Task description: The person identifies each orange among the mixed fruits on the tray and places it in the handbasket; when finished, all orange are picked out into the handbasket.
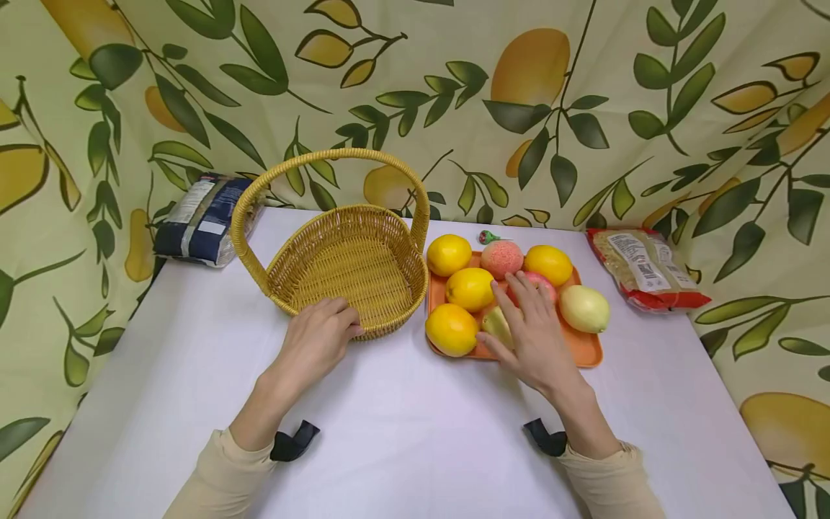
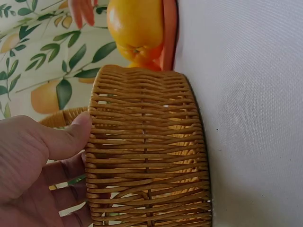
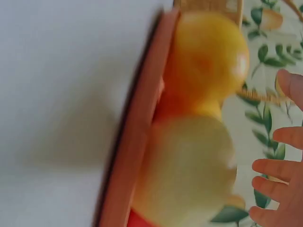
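The left hand (image 1: 319,335) grips the near rim of a wicker basket (image 1: 353,270), which stands with its arched handle (image 1: 353,153) up on the white worktop (image 1: 402,447). The right hand (image 1: 534,339), fingers spread and grasping nothing, hovers over an orange tray (image 1: 588,353) just right of the basket. In the tray lie yellow fruits (image 1: 452,330), pinkish fruits (image 1: 502,258) and pale green fruits (image 1: 584,308), one partly hidden beneath that hand.

Right hand (image 1: 535,333) partly hides greenish fruit (image 1: 496,328); sleeves (image 1: 223,472) cropped
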A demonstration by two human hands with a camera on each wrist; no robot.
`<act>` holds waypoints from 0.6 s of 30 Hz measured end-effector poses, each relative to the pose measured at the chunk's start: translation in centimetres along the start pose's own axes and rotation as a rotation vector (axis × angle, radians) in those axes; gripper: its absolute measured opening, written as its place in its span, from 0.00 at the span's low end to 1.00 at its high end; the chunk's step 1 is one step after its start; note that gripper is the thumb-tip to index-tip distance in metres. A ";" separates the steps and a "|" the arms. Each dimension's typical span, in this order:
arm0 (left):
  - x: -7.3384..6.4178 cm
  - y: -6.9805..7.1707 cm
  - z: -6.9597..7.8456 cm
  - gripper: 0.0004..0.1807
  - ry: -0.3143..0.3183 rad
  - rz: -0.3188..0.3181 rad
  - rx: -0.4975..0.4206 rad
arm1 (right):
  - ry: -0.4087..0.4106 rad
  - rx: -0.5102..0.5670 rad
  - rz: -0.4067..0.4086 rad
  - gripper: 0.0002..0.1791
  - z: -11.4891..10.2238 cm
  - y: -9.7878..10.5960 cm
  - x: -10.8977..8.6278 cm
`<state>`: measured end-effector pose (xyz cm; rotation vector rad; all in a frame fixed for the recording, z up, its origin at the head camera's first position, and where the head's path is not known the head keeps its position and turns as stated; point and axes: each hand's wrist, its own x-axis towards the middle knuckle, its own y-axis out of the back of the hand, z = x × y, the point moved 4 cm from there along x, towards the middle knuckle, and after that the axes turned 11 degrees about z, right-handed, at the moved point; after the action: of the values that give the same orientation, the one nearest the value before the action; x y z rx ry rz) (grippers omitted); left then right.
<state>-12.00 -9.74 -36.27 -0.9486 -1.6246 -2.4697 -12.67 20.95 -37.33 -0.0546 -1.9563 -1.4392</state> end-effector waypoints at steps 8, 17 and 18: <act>0.0 0.0 0.0 0.06 -0.003 0.002 0.002 | 0.108 0.003 -0.060 0.38 -2.7 -1.8 -0.4; 0.0 0.0 0.0 0.06 -0.007 0.003 0.010 | 0.124 0.019 -0.116 0.35 -3.9 -2.6 -0.6; 0.0 0.0 0.0 0.06 -0.009 0.005 0.010 | 0.123 0.023 -0.112 0.34 -4.0 -2.6 -0.6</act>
<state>-11.99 -9.73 -36.22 -0.9631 -1.6344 -2.4554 -11.30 16.80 -39.27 0.1531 -1.9001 -1.4556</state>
